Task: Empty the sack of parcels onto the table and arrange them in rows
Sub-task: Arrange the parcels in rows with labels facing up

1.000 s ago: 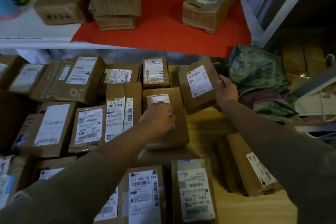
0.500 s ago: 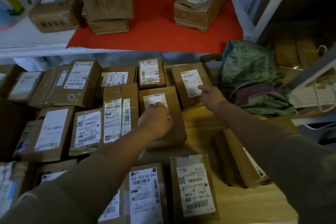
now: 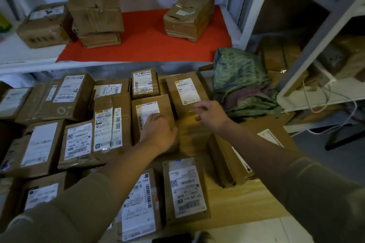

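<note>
White metal shelving [image 3: 256, 6] with red mat [image 3: 146, 45].

The room is dim and the colours are muddy. The brightest patch is the red mat [image 3: 146, 41] on the shelf, and light falls off below it, so the boxes left of and beneath the mat sit in heavy shadow. White labels below the mat catch a mild sheen. Straight shelf posts to the mat's right bow from wide-angle distortion. Fine print is soft, and detail smears at the frame edges.

Red mat [image 3: 146, 45] on white shelf [image 3: 29, 55], worn cartons [image 3: 189, 16] on it, white cables [image 3: 324, 100]
</note>
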Demonstrator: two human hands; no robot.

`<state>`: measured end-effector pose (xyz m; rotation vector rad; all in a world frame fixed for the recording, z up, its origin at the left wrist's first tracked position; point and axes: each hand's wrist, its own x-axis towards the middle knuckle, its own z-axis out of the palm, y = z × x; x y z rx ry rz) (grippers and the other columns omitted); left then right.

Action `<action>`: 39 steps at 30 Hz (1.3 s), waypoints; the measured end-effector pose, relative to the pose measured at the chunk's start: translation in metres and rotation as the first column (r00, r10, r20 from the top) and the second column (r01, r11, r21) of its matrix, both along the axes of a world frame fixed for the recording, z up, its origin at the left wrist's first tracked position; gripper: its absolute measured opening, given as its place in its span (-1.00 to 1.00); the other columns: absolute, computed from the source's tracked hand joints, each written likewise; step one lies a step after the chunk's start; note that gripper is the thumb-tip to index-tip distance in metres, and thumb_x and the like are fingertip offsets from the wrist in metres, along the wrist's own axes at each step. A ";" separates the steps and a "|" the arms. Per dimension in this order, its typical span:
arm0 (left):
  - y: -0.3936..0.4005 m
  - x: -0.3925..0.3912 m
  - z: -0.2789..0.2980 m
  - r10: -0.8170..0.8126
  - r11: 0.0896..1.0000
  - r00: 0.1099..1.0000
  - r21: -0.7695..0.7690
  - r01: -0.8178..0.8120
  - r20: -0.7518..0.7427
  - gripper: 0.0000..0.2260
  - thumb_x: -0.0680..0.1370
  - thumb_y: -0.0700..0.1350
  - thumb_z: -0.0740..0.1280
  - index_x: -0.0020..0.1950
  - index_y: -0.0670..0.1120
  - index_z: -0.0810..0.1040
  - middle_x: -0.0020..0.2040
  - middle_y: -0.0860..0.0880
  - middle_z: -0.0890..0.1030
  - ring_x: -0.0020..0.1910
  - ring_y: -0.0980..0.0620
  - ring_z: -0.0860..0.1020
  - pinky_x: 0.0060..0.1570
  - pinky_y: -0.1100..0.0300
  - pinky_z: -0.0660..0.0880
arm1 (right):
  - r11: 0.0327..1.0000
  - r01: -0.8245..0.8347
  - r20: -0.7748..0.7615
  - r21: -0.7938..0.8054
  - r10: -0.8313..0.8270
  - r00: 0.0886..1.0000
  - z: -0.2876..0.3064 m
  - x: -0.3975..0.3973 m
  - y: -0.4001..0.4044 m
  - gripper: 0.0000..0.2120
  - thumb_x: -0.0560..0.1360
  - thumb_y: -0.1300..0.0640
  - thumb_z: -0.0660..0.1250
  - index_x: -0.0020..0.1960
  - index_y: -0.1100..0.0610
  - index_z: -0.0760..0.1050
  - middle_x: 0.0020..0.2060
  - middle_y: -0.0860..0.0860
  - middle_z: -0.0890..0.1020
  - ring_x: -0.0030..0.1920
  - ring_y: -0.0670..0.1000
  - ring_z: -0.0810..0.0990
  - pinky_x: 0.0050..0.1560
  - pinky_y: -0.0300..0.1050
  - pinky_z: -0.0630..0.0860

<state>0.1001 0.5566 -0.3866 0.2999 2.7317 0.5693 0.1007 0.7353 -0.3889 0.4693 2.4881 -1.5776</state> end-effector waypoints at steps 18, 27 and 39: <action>0.092 0.087 0.010 0.006 0.970 0.942 0.227 -0.087 0.336 -0.74 0.62 -0.04 0.29 0.25 -0.11 0.55 0.19 -0.05 0.60 0.21 -0.06 0.55 0.22 0.11 0.46 | 0.863 0.285 -0.160 0.417 -0.239 0.958 0.002 0.095 0.091 -0.74 0.54 0.13 0.26 0.19 0.05 0.60 0.15 0.13 0.59 0.24 0.21 0.51 0.26 0.12 0.45; 0.117 0.110 -0.001 0.017 0.933 0.882 0.309 -0.183 0.471 -0.70 0.64 -0.06 0.26 0.36 -0.08 0.50 0.27 -0.05 0.58 0.22 -0.03 0.54 0.05 0.22 0.43 | 0.826 0.283 0.253 0.487 -0.443 0.860 -0.015 0.128 0.133 -0.24 0.50 -0.15 0.34 0.53 0.12 0.09 0.47 0.20 0.26 0.49 0.24 0.18 0.46 0.16 0.13; 0.120 0.102 -0.012 0.094 0.905 0.900 0.341 -0.256 0.426 -0.85 0.60 -0.01 0.29 0.08 -0.02 0.59 0.04 -0.01 0.68 -0.01 0.01 0.65 0.03 0.04 0.61 | 0.859 0.288 0.269 0.424 -0.423 0.865 -0.025 0.165 0.154 -0.16 0.50 -0.38 0.19 0.56 0.12 0.07 0.38 0.23 0.44 0.33 0.29 0.46 0.30 0.19 0.45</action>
